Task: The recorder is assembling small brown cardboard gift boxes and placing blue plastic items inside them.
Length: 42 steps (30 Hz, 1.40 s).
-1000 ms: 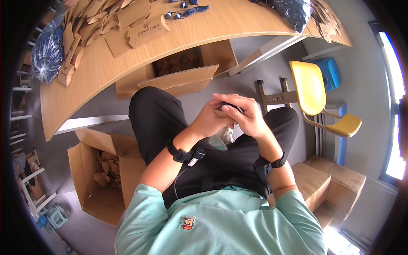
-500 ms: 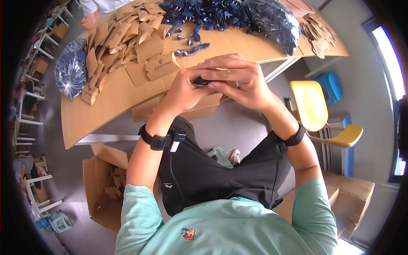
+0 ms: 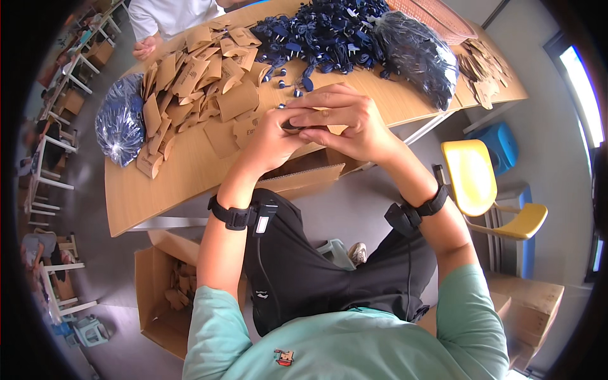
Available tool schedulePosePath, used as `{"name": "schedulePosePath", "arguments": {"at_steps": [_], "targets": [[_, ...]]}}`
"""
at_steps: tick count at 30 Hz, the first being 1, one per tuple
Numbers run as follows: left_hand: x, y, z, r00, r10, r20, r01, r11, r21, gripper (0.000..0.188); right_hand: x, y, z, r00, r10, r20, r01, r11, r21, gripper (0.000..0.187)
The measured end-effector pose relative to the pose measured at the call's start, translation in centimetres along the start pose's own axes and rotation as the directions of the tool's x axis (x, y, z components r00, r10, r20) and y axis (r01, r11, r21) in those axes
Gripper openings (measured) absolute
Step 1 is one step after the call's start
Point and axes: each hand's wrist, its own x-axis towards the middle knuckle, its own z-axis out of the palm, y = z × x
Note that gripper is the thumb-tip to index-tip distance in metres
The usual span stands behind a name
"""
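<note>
Above the table edge (image 3: 190, 183), left hand (image 3: 269, 140) and right hand (image 3: 345, 120) meet, fingers pinched around a small dark piece (image 3: 292, 125).

Single head-worn fisheye, straight down, close over the table (image 3: 190, 177).

A heap of cardboard sleeves (image 3: 196, 76) lies on the table (image 3: 164, 183), with a full plastic bag (image 3: 120, 120) to its left and a pile of corded items (image 3: 329, 31) to its right. Further right lies another bag (image 3: 418, 57), then more cardboard pieces (image 3: 481, 69) near the table's right end. An open box (image 3: 164, 297) sits on the floor below the table's left part, and a chair (image 3: 481, 183) stands off to the right.
</note>
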Motion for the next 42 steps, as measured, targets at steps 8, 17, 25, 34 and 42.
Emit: {"name": "schedulePosePath", "arguments": {"at_steps": [8,17,25,34,42], "targets": [[0.1,-2.9,-0.4,0.998,-0.066,-0.007,0.066,0.996,-0.060,0.018,-0.3,2.1,1.0,0.997,0.010,0.074,-0.011,1.000,0.014,0.022],[0.3,-2.5,-0.3,0.993,-0.117,-0.004,0.115,0.987,-0.115,0.022,0.0,3.0,1.0,0.992,0.020,0.125,-0.024,0.999,0.031,0.018],[0.4,-2.0,-0.1,0.992,-0.119,0.041,0.124,0.982,-0.140,0.020,0.4,1.3,0.6,1.000,-0.009,0.025,0.012,0.990,-0.143,0.014],[0.5,-1.0,0.2,0.987,-0.157,-0.040,0.155,0.986,-0.063,0.013,0.0,-0.4,0.3,0.998,-0.069,0.000,0.061,0.882,-0.467,0.019],[0.4,-1.2,0.1,0.989,-0.145,-0.015,0.144,0.988,-0.051,0.015,0.2,0.0,1.0,1.000,-0.015,-0.005,0.013,0.954,-0.300,0.017]]}}
